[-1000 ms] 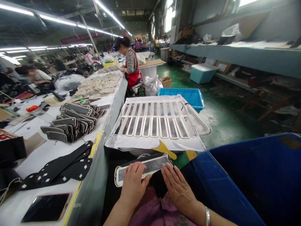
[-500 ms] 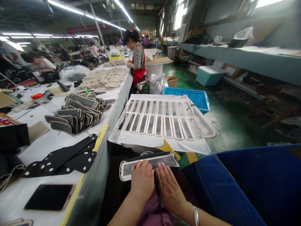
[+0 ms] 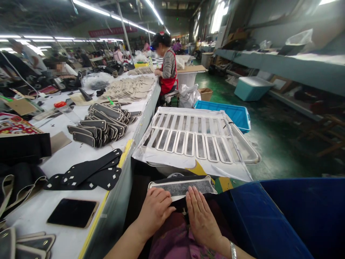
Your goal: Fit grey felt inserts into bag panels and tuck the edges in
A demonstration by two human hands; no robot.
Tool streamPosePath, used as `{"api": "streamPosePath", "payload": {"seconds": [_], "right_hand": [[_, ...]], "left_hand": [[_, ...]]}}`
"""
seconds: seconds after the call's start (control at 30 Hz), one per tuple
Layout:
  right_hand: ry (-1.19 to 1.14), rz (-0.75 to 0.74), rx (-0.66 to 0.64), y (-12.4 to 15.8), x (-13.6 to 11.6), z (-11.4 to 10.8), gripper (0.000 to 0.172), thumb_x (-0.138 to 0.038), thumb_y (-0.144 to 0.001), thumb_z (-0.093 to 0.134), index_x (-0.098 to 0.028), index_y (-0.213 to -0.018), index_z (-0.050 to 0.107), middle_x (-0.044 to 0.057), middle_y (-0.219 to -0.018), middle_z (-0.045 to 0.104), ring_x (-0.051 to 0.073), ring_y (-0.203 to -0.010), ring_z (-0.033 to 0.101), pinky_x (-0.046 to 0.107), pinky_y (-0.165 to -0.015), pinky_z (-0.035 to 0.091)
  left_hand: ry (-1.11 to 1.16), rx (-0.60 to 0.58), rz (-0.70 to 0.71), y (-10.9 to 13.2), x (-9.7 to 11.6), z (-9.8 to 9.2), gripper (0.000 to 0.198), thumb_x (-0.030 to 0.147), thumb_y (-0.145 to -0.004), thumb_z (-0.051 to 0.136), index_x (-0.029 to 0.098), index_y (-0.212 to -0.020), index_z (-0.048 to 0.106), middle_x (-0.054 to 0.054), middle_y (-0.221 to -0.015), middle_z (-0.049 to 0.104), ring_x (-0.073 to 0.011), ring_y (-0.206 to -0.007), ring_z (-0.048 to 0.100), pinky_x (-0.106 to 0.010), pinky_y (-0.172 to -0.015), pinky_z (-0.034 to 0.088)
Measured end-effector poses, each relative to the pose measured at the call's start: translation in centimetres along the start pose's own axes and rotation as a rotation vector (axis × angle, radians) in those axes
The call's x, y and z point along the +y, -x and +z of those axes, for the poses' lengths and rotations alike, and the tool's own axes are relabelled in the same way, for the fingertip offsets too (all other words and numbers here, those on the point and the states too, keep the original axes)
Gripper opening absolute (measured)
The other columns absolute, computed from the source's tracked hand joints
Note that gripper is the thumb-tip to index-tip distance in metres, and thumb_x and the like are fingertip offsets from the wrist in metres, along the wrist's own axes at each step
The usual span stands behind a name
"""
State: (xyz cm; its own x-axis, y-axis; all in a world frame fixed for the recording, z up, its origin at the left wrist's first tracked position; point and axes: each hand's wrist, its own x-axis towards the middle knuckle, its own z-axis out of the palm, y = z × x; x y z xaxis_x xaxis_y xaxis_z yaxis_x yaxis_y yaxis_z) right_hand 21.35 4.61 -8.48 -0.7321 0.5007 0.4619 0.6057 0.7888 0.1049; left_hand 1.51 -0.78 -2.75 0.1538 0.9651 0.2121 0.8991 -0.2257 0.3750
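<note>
A long grey panel with a white border (image 3: 179,187) lies across my lap, on top of something black. My left hand (image 3: 156,207) has its fingers bent over the panel's near left edge, thumb pointing right. Flat and stretched out, my right hand (image 3: 198,212) presses its fingertips on the panel's right half. Beyond the panel, similar bordered strips stand in a row on a white slatted rack (image 3: 145,154).
The workbench (image 3: 91,194) at left carries a phone (image 3: 72,213), black strap pieces (image 3: 86,172), and a pile of grey tabs (image 3: 101,126). A dark blue bin (image 3: 242,212) stands at right. Behind the rack are a bright blue crate (image 3: 237,116) and a seated co-worker (image 3: 169,70).
My left hand has slid left and back towards the panel's near edge, uncovering more of its grey middle. My right hand stays flat on the panel. The view has shifted slightly left.
</note>
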Motion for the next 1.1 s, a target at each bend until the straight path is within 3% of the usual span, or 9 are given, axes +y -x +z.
{"api": "streamPosePath", "payload": {"seconds": [0.1, 0.33, 0.57, 0.7, 0.83, 0.97, 1.1], "right_hand": [[-0.002, 0.007, -0.011, -0.2, -0.4, 0.0, 0.048, -0.003, -0.080, 0.027, 0.003, -0.125, 0.042, 0.026, -0.135, 0.036, 0.036, -0.127, 0.031, 0.047, -0.095, 0.045], [-0.015, -0.012, -0.009, -1.2, -1.8, 0.3, 0.047, -0.006, -0.081, 0.029, 0.002, -0.125, 0.045, 0.025, -0.135, 0.036, 0.035, -0.128, 0.030, 0.046, -0.097, 0.044], [-0.030, -0.033, -0.030, -2.7, -3.7, 1.0, 0.048, -0.004, -0.080, 0.029, 0.003, -0.124, 0.047, 0.024, -0.137, 0.034, 0.035, -0.129, 0.029, 0.047, -0.098, 0.042], [-0.032, -0.017, -0.031, -3.2, -4.0, 0.9, 0.048, -0.003, -0.080, 0.028, 0.003, -0.123, 0.048, 0.025, -0.137, 0.033, 0.035, -0.129, 0.029, 0.048, -0.097, 0.043], [-0.033, -0.020, -0.025, -3.3, -4.0, 0.5, 0.048, -0.002, -0.080, 0.028, 0.003, -0.124, 0.047, 0.025, -0.138, 0.032, 0.035, -0.129, 0.028, 0.047, -0.097, 0.044], [-0.032, -0.007, -0.037, -3.5, -4.3, 0.1, 0.048, -0.001, -0.081, 0.027, 0.004, -0.124, 0.047, 0.026, -0.137, 0.033, 0.035, -0.128, 0.030, 0.046, -0.096, 0.044], [-0.022, -0.026, -0.039, -4.0, -4.6, -0.1, 0.047, -0.001, -0.081, 0.027, 0.004, -0.122, 0.048, 0.026, -0.136, 0.036, 0.036, -0.127, 0.031, 0.046, -0.095, 0.045]], "left_hand": [[0.021, 0.021, 0.050, -0.2, 0.1, 0.3, 0.010, 0.020, -0.088, 0.050, 0.022, -0.089, 0.060, 0.000, -0.092, 0.063, -0.0160, -0.089, 0.052, -0.036, -0.086, 0.034], [0.011, 0.094, -0.199, -0.8, 1.4, 0.5, 0.015, 0.014, -0.083, 0.048, 0.018, -0.071, 0.056, -0.002, -0.082, 0.059, -0.0186, -0.083, 0.051, -0.038, -0.081, 0.034], [-0.045, 0.031, -0.297, -2.1, 1.3, 0.2, 0.012, 0.014, -0.078, 0.051, 0.018, -0.066, 0.053, -0.003, -0.075, 0.056, -0.0204, -0.080, 0.052, -0.038, -0.078, 0.038], [0.073, 0.103, -0.319, -1.1, -0.1, -0.5, 0.003, 0.016, -0.077, 0.056, 0.018, -0.074, 0.056, -0.004, -0.090, 0.056, -0.0207, -0.089, 0.051, -0.038, -0.082, 0.040], [0.110, 0.162, -0.221, 1.3, -1.8, -1.3, 0.005, 0.019, -0.076, 0.061, 0.020, -0.081, 0.060, -0.006, -0.111, 0.052, -0.0241, -0.111, 0.043, -0.042, -0.095, 0.035], [0.035, 0.182, -0.195, 2.4, -2.7, -1.7, 0.001, 0.023, -0.077, 0.063, 0.023, -0.078, 0.063, -0.004, -0.114, 0.053, -0.0250, -0.113, 0.042, -0.046, -0.097, 0.031], [0.066, 0.234, -0.264, 2.2, -2.7, -1.0, 0.009, 0.019, -0.080, 0.057, 0.021, -0.073, 0.062, -0.005, -0.114, 0.052, -0.0241, -0.112, 0.042, -0.045, -0.096, 0.034]]}}
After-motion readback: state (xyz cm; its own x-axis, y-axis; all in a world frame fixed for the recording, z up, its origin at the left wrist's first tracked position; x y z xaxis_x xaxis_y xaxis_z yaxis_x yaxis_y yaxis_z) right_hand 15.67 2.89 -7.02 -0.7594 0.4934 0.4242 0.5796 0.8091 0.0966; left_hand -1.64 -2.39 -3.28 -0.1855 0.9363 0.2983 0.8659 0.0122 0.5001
